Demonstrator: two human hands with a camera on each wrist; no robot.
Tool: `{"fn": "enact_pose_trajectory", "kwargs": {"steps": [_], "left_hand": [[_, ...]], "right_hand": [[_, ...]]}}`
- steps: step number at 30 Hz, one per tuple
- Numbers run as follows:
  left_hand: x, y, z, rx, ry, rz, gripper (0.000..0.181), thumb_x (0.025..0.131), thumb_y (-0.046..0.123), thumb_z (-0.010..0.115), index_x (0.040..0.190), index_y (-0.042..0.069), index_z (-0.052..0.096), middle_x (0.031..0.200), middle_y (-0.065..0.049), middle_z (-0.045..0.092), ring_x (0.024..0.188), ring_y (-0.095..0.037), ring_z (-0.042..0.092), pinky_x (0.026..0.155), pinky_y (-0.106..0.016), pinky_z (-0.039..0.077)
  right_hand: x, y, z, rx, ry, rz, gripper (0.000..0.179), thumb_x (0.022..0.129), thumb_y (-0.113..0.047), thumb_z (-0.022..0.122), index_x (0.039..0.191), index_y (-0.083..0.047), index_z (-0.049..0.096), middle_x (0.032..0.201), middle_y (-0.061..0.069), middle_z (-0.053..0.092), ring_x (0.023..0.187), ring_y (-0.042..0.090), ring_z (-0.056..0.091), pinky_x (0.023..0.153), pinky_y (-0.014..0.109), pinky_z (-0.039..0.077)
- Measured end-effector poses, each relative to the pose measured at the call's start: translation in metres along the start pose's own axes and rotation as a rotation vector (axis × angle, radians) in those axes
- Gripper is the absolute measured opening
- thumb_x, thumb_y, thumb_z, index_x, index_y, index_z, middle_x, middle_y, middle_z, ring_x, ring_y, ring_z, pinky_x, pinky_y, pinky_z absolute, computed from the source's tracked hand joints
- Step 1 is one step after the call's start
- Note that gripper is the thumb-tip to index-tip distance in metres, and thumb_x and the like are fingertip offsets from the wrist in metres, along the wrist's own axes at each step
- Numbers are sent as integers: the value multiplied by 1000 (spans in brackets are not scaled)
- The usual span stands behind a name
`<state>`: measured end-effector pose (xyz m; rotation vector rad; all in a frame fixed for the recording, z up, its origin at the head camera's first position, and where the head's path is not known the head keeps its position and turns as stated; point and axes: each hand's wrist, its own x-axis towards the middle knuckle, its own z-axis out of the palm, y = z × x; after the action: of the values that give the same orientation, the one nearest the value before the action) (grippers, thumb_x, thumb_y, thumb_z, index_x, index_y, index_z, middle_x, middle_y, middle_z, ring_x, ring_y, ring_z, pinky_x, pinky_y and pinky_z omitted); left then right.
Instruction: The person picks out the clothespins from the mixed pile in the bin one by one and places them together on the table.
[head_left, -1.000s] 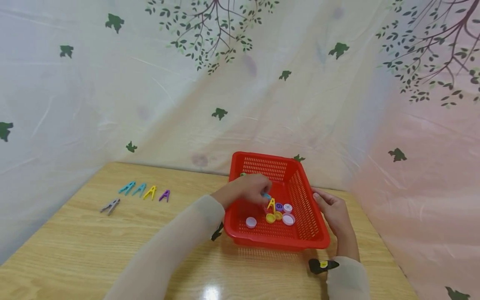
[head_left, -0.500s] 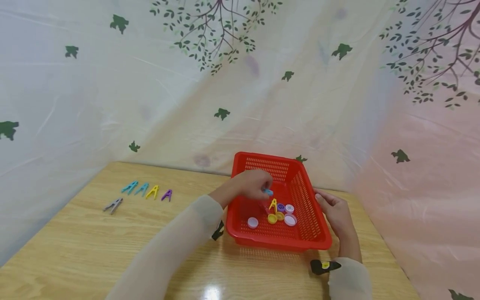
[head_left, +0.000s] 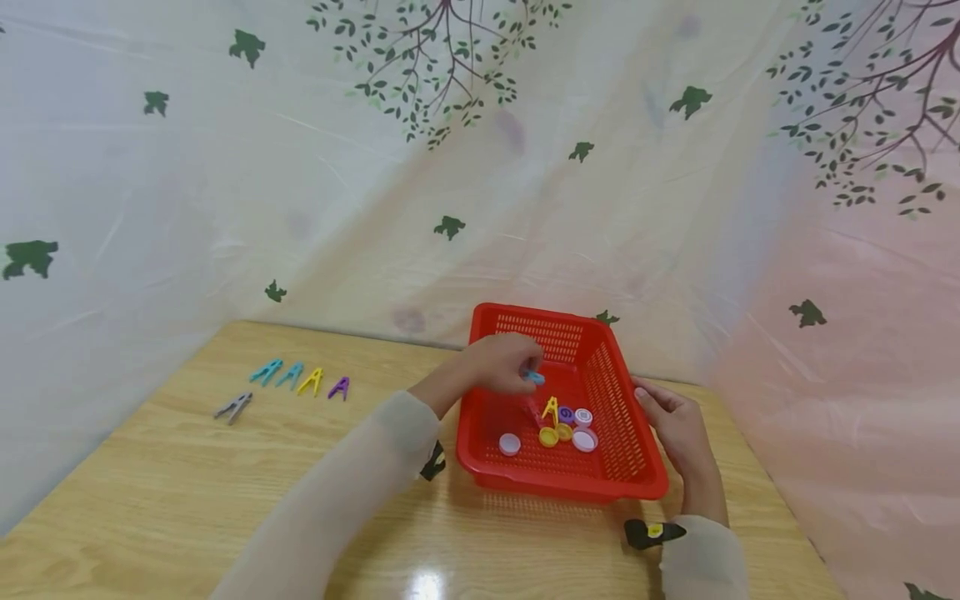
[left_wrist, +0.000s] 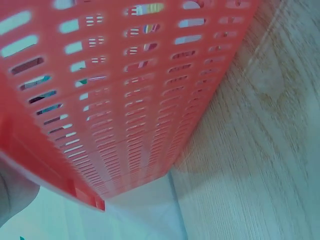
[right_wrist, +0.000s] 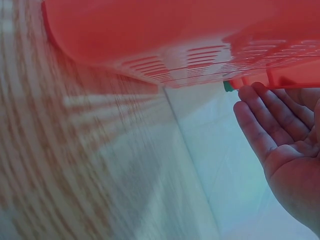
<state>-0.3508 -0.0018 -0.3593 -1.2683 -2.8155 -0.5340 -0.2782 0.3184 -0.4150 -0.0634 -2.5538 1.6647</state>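
My left hand (head_left: 506,362) reaches over the left side of a red plastic basket (head_left: 558,482) and pinches a blue clothespin (head_left: 534,378) above its floor. Below it in the basket lie a yellow clothespin (head_left: 551,409), a pink clothespin (head_left: 533,412) and several bottle caps, among them a purple cap (head_left: 566,415) and a pale pink cap (head_left: 510,444). On the far side, my right hand (head_left: 677,425) holds the basket's right rim, thumb on top. The right wrist view shows its fingers (right_wrist: 272,117) beneath that rim.
Left of the basket, on the wooden table (head_left: 187,467), a row runs from a teal clothespin (head_left: 266,372) through blue and yellow ones to a purple clothespin (head_left: 339,387). A grey clothespin (head_left: 234,407) lies nearer. A leaf-printed sheet (head_left: 360,217) hangs behind the table.
My left hand has risen with the blue clothespin, away from the yellow clothespin and caps in the basket. The right hand keeps its hold on the rim.
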Motion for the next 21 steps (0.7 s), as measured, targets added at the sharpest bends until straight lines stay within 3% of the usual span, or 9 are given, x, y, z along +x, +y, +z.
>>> {"fn": "enact_pose_trajectory", "kwargs": {"steps": [10,21], "left_hand": [[-14,-4,-12,-11,58,-12,20,86,30,78,92,20,61,86,6,60,81,-13,56,71,-24,51],[-31,-17,-14,24,109,1,17,87,26,72,95,15,62,87,3,59,81,-15,54,71,-27,49]], "right_hand": [[0,-2,-2,-8,-12,-21,57,104,-45,57,149,-10,54,146,18,56,104,-1,64,86,19,54],[-1,-1,0,9,-11,-38,58,103,-45,59,148,-10,55,144,16,58,101,-2,66,84,19,55]]}}
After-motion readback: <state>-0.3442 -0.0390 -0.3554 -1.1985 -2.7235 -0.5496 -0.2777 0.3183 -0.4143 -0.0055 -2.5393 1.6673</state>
